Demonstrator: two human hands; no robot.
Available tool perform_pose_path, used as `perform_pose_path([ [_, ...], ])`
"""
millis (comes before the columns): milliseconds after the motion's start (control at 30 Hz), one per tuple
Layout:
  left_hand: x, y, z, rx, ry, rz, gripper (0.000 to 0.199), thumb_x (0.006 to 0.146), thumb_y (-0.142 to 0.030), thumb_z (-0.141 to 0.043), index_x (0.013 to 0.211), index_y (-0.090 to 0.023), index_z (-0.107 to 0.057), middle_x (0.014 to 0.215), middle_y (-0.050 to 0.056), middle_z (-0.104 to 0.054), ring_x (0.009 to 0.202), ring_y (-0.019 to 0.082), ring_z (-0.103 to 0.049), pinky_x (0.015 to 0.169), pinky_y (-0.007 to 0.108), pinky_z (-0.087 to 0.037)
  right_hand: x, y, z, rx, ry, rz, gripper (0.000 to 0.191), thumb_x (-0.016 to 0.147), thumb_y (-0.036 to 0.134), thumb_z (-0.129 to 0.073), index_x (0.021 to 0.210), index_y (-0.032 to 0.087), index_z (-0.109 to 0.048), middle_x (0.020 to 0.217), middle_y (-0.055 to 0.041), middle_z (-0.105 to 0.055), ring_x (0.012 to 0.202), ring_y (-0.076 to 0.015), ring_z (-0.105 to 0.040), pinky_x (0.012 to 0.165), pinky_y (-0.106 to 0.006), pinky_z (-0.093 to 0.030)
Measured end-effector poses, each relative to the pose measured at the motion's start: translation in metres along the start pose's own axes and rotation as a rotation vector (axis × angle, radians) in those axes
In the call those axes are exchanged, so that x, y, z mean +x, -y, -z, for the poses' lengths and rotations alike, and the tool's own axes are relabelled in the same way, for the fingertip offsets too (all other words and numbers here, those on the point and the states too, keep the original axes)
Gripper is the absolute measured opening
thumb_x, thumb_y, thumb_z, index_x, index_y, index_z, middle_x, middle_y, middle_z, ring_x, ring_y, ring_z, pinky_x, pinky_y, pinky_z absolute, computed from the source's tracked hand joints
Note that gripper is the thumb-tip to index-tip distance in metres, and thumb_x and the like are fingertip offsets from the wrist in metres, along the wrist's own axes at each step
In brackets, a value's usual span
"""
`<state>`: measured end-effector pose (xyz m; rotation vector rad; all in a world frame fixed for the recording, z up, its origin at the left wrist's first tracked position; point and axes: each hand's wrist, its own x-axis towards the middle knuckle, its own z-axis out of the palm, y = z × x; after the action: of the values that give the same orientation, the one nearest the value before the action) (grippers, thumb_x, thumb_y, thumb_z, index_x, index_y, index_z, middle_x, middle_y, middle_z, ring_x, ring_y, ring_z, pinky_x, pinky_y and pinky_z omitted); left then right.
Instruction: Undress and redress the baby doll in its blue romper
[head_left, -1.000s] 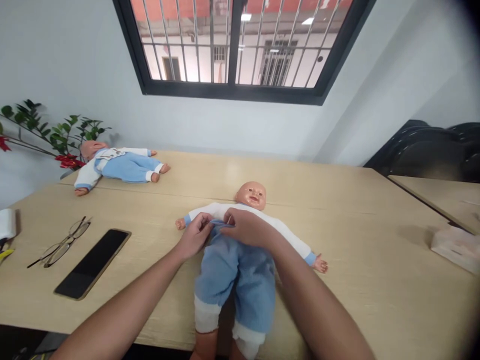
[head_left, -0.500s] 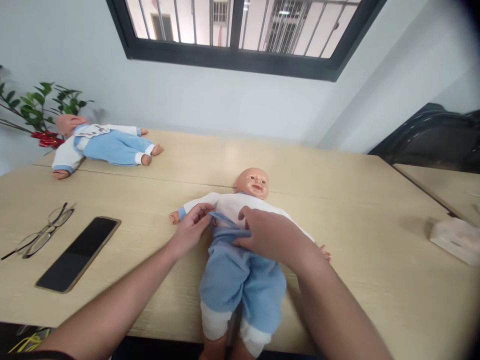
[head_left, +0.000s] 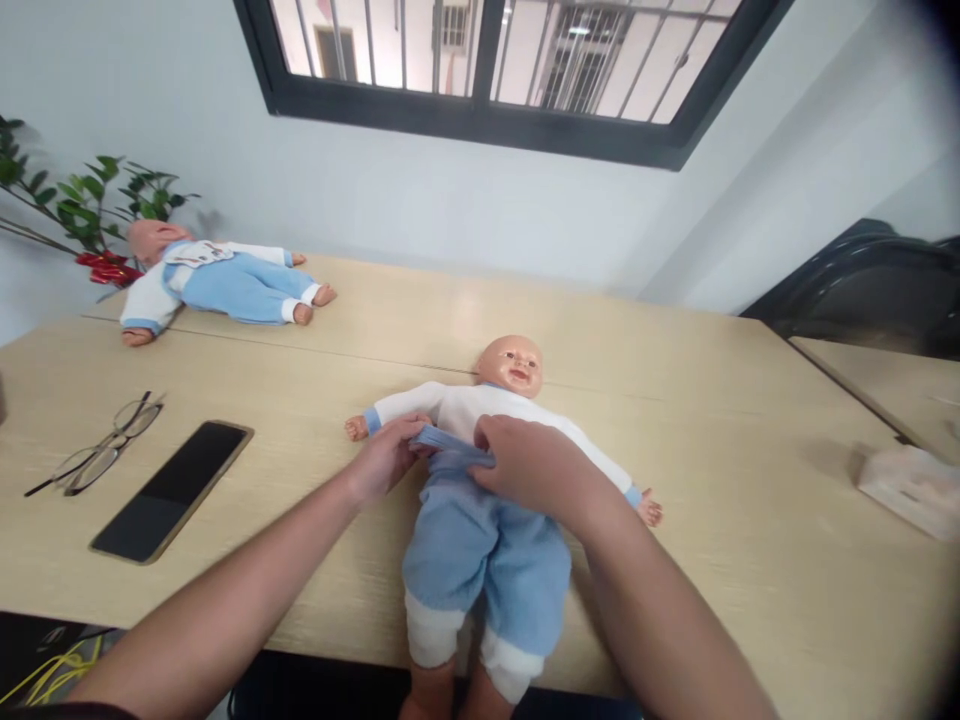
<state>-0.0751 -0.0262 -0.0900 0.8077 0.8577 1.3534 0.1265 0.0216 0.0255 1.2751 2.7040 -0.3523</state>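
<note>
A baby doll [head_left: 514,368] lies on its back in front of me, head away and feet toward me. It wears a white top [head_left: 461,405] with blue cuffs and light blue pants [head_left: 450,555] with white leg ends. My left hand [head_left: 382,462] pinches the pants' waistband [head_left: 450,443] at the doll's left-hand side in view. At the opposite side of the belly, my right hand [head_left: 536,468] has curled fingers closed on the same waistband, its fingertips partly hidden. The band stretches between both hands over the lower edge of the top.
A second doll [head_left: 240,285] in similar clothes lies at the back left, beside a potted plant [head_left: 82,205]. Glasses [head_left: 109,450] and a phone [head_left: 172,490] rest on the table [head_left: 720,520] to the left. A white tissue pack [head_left: 911,485] stands far right.
The waistband now runs flatter across the doll's belly, covering the bare patch that showed at its left end. My left fingers have closed further around it. The camera view has shifted slightly.
</note>
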Motion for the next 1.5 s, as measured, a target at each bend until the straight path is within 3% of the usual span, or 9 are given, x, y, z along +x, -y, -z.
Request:
perform_pose_path([
  [200, 0.0, 0.002, -0.001, 0.221, -0.1, -0.015, 0.039, 0.075, -0.031, -0.075, 0.106, -0.019, -0.055, 0.084, -0.002, -0.056, 0.076, 0.013, -0.056, 0.073, 0.027, -0.044, 0.0, -0.005, 0.007, 0.112, 0.024, 0.024, 0.041, 0.079, 0.054, -0.079, 0.108, 0.026, -0.068, 0.103, -0.0063, -0.073, 0.083, -0.0249, -0.065, 0.065, -0.032, -0.037],
  [300, 0.003, 0.004, -0.001, 0.276, -0.182, -0.002, 0.04, 0.075, -0.031, -0.071, 0.109, -0.019, -0.055, 0.088, 0.0, -0.06, 0.078, 0.015, -0.059, 0.074, 0.029, -0.047, -0.006, 0.0, 0.009, 0.05, 0.006, 0.002, 0.041, 0.08, 0.052, -0.08, 0.108, 0.026, -0.066, 0.104, -0.0073, -0.07, 0.082, -0.0245, -0.064, 0.064, -0.032, -0.037],
  [533, -0.001, 0.003, 0.003, 0.47, -0.094, -0.062, 0.032, 0.087, -0.031, -0.06, 0.116, -0.019, -0.061, 0.091, 0.001, -0.062, 0.083, 0.017, -0.058, 0.073, 0.029, -0.046, -0.025, 0.014, 0.015, -0.074, -0.042, 0.083, 0.025, 0.098, 0.047, -0.06, 0.098, 0.023, -0.065, 0.104, -0.0053, -0.069, 0.072, -0.0186, -0.062, 0.061, -0.032, -0.031],
  [633, -0.004, -0.001, 0.005, 0.601, -0.056, -0.106, 0.026, 0.087, -0.024, -0.056, 0.111, -0.019, -0.062, 0.088, -0.001, -0.059, 0.077, 0.016, -0.054, 0.07, 0.028, -0.043, -0.021, 0.011, 0.015, -0.026, -0.024, 0.003, 0.031, 0.104, 0.043, -0.047, 0.099, 0.02, -0.067, 0.091, -0.007, -0.071, 0.075, -0.021, -0.063, 0.062, -0.033, -0.032],
  [867, -0.008, -0.006, 0.003, 0.84, -0.103, -0.338, 0.021, 0.08, -0.013, -0.055, 0.099, -0.021, -0.06, 0.094, -0.001, -0.061, 0.087, 0.016, -0.056, 0.08, 0.029, -0.045, -0.008, -0.003, 0.007, 0.049, 0.073, 0.066, 0.007, 0.083, 0.027, -0.063, 0.089, 0.025, -0.065, 0.082, -0.001, -0.071, 0.065, -0.017, -0.054, 0.058, -0.031, -0.028],
  [1000, -0.008, -0.002, -0.002, 0.885, -0.214, -0.454, 0.017, 0.08, -0.015, -0.061, 0.096, -0.021, -0.06, 0.095, 0.0, -0.062, 0.091, 0.017, -0.058, 0.086, 0.031, -0.046, -0.004, 0.0, 0.009, -0.076, -0.056, -0.007, 0.009, 0.085, 0.029, -0.06, 0.092, 0.024, -0.064, 0.079, -0.0036, -0.069, 0.061, -0.0177, -0.052, 0.057, -0.032, -0.021],
  [1167, -0.009, 0.001, -0.006, 0.9, -0.361, -0.399, 0.016, 0.079, -0.019, -0.066, 0.08, -0.022, -0.051, 0.073, -0.005, -0.047, 0.069, 0.014, -0.046, 0.065, 0.028, -0.038, -0.009, 0.005, 0.014, -0.146, -0.143, -0.067, 0.009, 0.09, 0.029, -0.056, 0.092, 0.022, -0.062, 0.073, -0.0047, -0.066, 0.058, -0.0183, -0.052, 0.057, -0.033, -0.018],
  [1367, -0.009, 0.004, -0.003, 0.878, -0.342, -0.352, 0.012, 0.089, -0.023, -0.057, 0.087, -0.023, -0.045, 0.078, -0.004, -0.047, 0.07, 0.015, -0.045, 0.066, 0.029, -0.039, -0.011, 0.0, 0.017, 0.125, -0.089, 0.061, 0.035, 0.092, 0.057, -0.06, 0.104, 0.024, -0.062, 0.098, -0.0053, -0.071, 0.076, -0.0203, -0.06, 0.062, -0.03, -0.031],
  [1500, -0.009, 0.003, -0.002, 0.832, -0.224, -0.374, 0.016, 0.093, -0.02, -0.049, 0.108, -0.022, -0.052, 0.104, 0.003, -0.059, 0.095, 0.019, -0.056, 0.087, 0.034, -0.045, 0.003, -0.003, 0.017, 0.303, -0.028, 0.149, 0.031, 0.099, 0.049, -0.052, 0.11, 0.024, -0.064, 0.101, -0.0039, -0.071, 0.083, -0.0196, -0.061, 0.069, -0.031, -0.037],
])
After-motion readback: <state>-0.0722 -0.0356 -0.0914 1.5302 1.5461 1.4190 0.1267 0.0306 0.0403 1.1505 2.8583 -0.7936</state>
